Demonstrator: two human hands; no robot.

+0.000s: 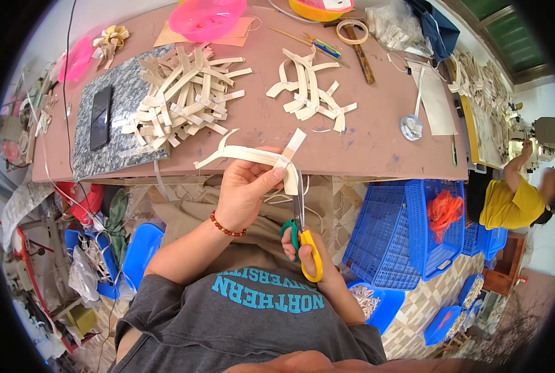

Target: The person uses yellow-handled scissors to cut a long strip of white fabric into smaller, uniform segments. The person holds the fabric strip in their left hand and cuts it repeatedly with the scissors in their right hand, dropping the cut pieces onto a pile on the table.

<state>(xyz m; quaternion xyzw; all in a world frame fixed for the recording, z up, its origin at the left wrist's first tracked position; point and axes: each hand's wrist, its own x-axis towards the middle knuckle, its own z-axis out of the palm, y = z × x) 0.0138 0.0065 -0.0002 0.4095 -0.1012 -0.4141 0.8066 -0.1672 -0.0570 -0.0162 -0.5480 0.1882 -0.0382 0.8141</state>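
My left hand (243, 193) pinches a cream strap piece (246, 153) between thumb and fingers, just in front of the table edge. The piece forks at its left end, and a pale tab sticks up past my fingertips. Looped through the handles of the scissors (299, 211), one green and one yellow, are the fingers of my right hand (324, 264). The blades point up beside the strap's hanging right end; whether they touch it I cannot tell. Beyond my hands lie a large heap of similar straps (184, 93) and a smaller group (308, 90).
A phone (101, 118) rests on a speckled stone slab (122, 87) at left. Toward the back are a pink basin (206, 18), a hammer (363, 59) and a tape roll (352, 32). Blue crates (383, 236) stand at right; a person in yellow (507, 202) works beyond.
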